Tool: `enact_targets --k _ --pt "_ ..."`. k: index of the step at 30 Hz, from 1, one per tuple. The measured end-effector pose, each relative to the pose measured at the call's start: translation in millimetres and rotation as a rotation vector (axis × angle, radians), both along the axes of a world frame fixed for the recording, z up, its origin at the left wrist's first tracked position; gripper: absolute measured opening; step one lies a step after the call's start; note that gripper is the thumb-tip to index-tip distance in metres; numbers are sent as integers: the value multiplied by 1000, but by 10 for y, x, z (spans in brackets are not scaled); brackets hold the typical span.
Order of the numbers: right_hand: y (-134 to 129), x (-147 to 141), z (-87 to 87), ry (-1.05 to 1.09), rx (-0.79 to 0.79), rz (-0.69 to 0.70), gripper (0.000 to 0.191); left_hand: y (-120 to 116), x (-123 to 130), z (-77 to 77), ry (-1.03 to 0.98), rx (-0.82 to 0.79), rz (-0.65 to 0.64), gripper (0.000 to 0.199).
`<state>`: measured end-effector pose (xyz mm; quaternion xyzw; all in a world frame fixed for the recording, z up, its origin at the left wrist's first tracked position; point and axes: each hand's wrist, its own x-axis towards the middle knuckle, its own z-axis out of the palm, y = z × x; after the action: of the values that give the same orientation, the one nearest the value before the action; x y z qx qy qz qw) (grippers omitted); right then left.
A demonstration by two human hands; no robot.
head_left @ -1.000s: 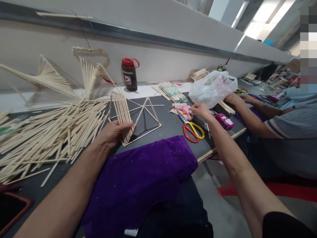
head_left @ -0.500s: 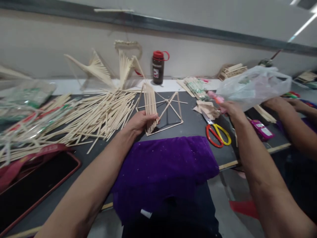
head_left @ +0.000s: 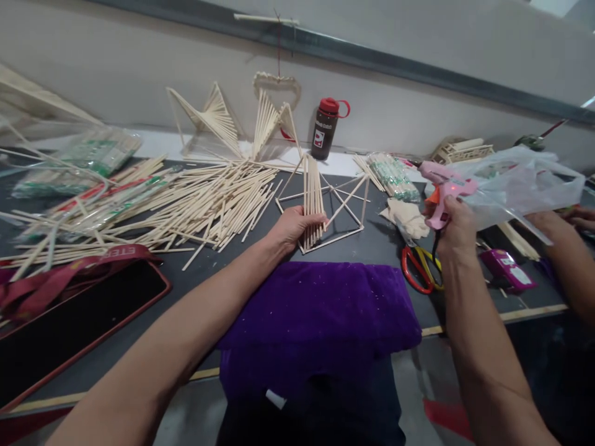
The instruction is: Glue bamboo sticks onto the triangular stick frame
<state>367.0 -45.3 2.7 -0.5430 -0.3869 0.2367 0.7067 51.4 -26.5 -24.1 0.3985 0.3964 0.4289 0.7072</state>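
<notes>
My left hand (head_left: 296,228) grips the lower end of a row of sticks on a wooden stick frame (head_left: 346,233), which stands on the dark table. The frame's open triangular side reaches out to the right. My right hand (head_left: 454,224) is wrapped around a pink glue gun (head_left: 449,184), lifted above the table with its nozzle pointing left. A stick of clear glue seems to trail from its back. Scissors (head_left: 415,272) with red and yellow handles lie under the right wrist. Purple cloth (head_left: 320,310) covers my lap at the table edge.
Many loose sticks (head_left: 218,204) lie to the left, by packaged sticks (head_left: 83,158) and a phone (head_left: 88,328). A bottle (head_left: 324,131) and finished stick models (head_left: 209,121) stand behind. Rightward are a plastic bag (head_left: 525,179), a magenta device (head_left: 507,271) and another person's hand (head_left: 551,226).
My right hand has raised the glue gun off the table area near the paper and bag. My left hand still holds the stick frame; the whole view has shifted a little.
</notes>
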Motion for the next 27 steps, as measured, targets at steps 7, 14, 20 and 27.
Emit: enact_targets --k 7,14,20,27 --pt "-132 -263 382 -35 132 172 26 -27 77 7 -67 -25 43 20" --pt "-528 -925 251 -63 32 312 22 -28 77 -42 -74 36 241 17" --pt "-783 -1142 -41 -87 -75 408 19 5 150 -71 -79 68 308 14" --pt "-1040 -1072 -222 -537 -243 417 20 43 273 -79 -34 96 302 14"
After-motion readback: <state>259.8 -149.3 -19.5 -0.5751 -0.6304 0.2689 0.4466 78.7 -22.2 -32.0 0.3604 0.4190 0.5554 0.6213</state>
